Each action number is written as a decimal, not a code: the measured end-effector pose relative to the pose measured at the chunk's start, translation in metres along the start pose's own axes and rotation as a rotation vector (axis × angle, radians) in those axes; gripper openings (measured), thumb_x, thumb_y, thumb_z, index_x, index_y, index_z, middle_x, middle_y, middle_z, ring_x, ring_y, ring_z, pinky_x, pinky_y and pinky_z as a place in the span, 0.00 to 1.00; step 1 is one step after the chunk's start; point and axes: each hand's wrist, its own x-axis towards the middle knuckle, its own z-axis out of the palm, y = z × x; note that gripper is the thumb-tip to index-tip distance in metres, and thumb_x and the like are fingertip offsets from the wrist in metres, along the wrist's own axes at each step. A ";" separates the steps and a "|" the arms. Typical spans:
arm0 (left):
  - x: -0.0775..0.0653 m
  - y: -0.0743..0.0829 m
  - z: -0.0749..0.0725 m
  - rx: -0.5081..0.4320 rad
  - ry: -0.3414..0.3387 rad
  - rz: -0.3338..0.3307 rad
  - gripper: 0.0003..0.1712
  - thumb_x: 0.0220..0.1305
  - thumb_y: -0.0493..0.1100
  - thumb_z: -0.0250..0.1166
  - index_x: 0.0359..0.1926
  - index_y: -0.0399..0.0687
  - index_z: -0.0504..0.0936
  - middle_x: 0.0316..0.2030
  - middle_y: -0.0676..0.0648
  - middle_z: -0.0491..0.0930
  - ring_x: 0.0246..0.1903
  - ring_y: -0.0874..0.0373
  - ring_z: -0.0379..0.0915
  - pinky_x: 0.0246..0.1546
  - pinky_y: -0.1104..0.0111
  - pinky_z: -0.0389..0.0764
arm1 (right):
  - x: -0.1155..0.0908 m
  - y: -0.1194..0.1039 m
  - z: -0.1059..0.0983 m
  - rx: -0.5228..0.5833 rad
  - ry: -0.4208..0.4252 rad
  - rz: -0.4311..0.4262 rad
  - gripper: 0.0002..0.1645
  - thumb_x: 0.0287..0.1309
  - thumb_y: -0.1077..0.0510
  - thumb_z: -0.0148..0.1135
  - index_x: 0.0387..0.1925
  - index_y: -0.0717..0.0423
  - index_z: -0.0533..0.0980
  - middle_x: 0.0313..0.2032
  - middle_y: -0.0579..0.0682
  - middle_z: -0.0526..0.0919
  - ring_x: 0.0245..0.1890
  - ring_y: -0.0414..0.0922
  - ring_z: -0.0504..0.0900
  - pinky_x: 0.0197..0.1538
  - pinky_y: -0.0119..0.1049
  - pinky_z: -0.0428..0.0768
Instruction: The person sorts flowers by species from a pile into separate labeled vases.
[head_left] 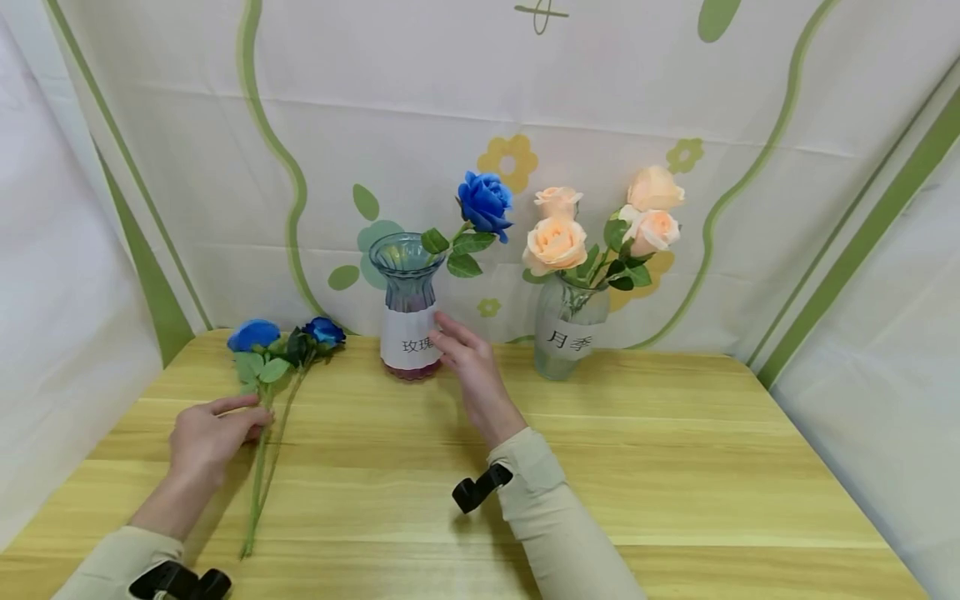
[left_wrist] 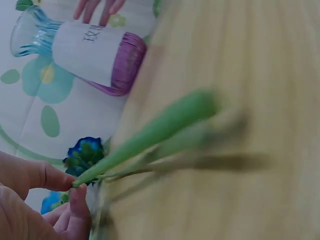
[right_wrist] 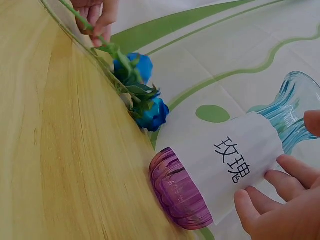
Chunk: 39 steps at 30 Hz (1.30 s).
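Note:
My left hand (head_left: 210,433) pinches the green stem of a blue rose (head_left: 255,334), just below its leaves. Another blue rose (head_left: 326,331) lies beside it, its thinner stem crossing close to the first. With fingers extended, my right hand (head_left: 474,375) touches the right side of a blue-and-purple glass vase (head_left: 410,292), over its white paper label (right_wrist: 235,160) with black characters. One blue rose (head_left: 486,204) stands in this vase, leaning right. In the left wrist view the held stem (left_wrist: 150,135) is blurred, its lower end towards the camera.
Right of my right hand stands a clear glass vase (head_left: 555,362) with several peach roses (head_left: 557,242) and its own label. Both vases are near the back edge of the wooden table (head_left: 675,467). Behind them hangs a white patterned cloth (head_left: 420,108).

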 end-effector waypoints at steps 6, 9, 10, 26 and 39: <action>0.003 0.007 -0.010 -0.395 -0.200 -0.009 0.11 0.72 0.36 0.69 0.52 0.52 0.89 0.30 0.66 0.88 0.34 0.72 0.87 0.41 0.78 0.87 | 0.000 0.000 -0.003 -0.004 0.006 0.004 0.33 0.73 0.51 0.63 0.76 0.51 0.71 0.79 0.47 0.68 0.81 0.50 0.64 0.83 0.55 0.61; 0.003 0.014 -0.014 -0.616 -0.290 -0.011 0.19 0.71 0.29 0.67 0.33 0.60 0.91 0.33 0.61 0.91 0.37 0.70 0.89 0.45 0.77 0.87 | 0.000 -0.002 -0.003 -0.003 0.007 0.009 0.33 0.73 0.51 0.63 0.76 0.51 0.72 0.79 0.46 0.69 0.81 0.49 0.64 0.83 0.55 0.61; 0.003 0.016 -0.015 -0.673 -0.316 -0.008 0.20 0.71 0.27 0.65 0.33 0.59 0.92 0.35 0.59 0.91 0.38 0.68 0.89 0.46 0.76 0.88 | 0.000 -0.002 -0.003 -0.004 0.007 0.011 0.33 0.73 0.51 0.63 0.76 0.51 0.72 0.79 0.46 0.69 0.81 0.49 0.64 0.83 0.55 0.61; -0.003 0.080 0.011 -1.210 -0.203 0.027 0.10 0.69 0.24 0.66 0.45 0.40 0.83 0.37 0.44 0.90 0.39 0.54 0.92 0.48 0.64 0.91 | 0.001 -0.001 -0.005 -0.004 0.014 0.007 0.32 0.74 0.53 0.61 0.76 0.52 0.72 0.79 0.46 0.69 0.80 0.50 0.66 0.82 0.55 0.63; 0.002 0.133 0.025 -1.549 -0.046 0.062 0.06 0.67 0.24 0.67 0.38 0.36 0.82 0.32 0.40 0.89 0.37 0.49 0.91 0.52 0.59 0.90 | 0.001 0.002 -0.002 0.001 -0.001 -0.004 0.34 0.75 0.52 0.61 0.77 0.54 0.70 0.79 0.47 0.68 0.80 0.50 0.65 0.82 0.55 0.64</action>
